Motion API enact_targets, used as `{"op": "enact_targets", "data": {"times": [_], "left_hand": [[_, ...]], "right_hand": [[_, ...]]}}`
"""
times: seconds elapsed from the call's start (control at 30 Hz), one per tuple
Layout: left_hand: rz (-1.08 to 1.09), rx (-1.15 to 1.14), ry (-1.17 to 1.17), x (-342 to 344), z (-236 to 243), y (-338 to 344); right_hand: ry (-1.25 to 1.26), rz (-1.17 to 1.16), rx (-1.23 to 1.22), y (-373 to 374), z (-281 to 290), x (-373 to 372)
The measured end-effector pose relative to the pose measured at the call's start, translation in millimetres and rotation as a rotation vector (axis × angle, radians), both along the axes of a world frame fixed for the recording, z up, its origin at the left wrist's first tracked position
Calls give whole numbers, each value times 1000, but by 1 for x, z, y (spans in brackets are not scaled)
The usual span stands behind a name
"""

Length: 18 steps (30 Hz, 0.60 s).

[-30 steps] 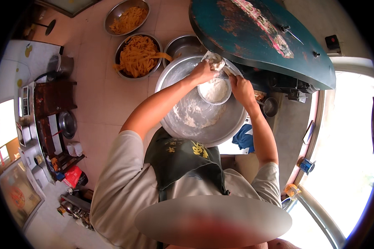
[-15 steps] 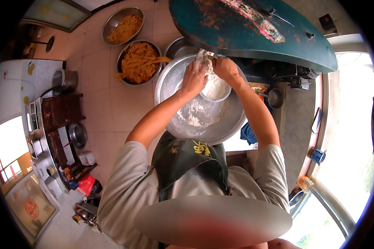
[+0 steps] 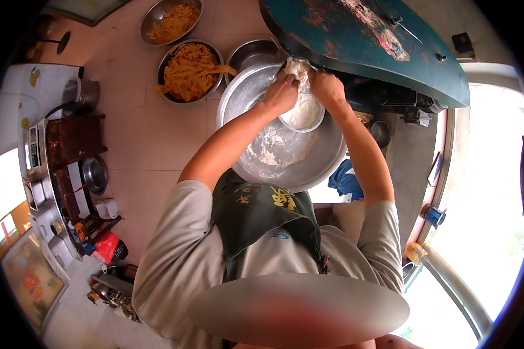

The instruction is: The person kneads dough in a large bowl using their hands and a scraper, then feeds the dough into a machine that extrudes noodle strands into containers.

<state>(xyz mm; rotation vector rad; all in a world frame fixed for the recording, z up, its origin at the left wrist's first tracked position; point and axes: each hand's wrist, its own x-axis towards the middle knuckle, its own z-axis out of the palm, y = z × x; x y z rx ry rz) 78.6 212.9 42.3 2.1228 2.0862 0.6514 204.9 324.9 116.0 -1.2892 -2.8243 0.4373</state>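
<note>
A pale, floury piece of dough hangs at the lower edge of a teal machine, between my two hands. My left hand is closed on the dough's left side, its fingers curled. My right hand is closed at the dough's right side, its fingertips partly hidden behind the hand. Under them sits a small round bowl holding white flour. That bowl rests inside a wide metal basin, whose bottom is dusted with flour and scraps.
Left of the basin, a metal bowl holds wide orange noodle strips, one strip trailing over its rim. Behind it stands another noodle bowl. An empty-looking metal bowl touches the basin. Blue cloth lies at the right.
My left fingers, spread along the dough before, are now curled round it. My right hand has turned and shifted slightly right. The whole view has moved a little.
</note>
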Motion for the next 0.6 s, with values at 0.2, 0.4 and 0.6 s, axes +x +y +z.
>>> {"op": "enact_targets", "data": {"times": [0.2,0.4,0.6], "left_hand": [[-147,-17,-312,1,-24,-97],[-70,-398,-243,-49,-34,-182],[-82,-258,-193,-44,-38,-200]], "right_hand": [[-20,29,-79,-15,-17,-17],[45,76,7,-35,18,-17],[-151,3,80,-4,-19,-26]]}}
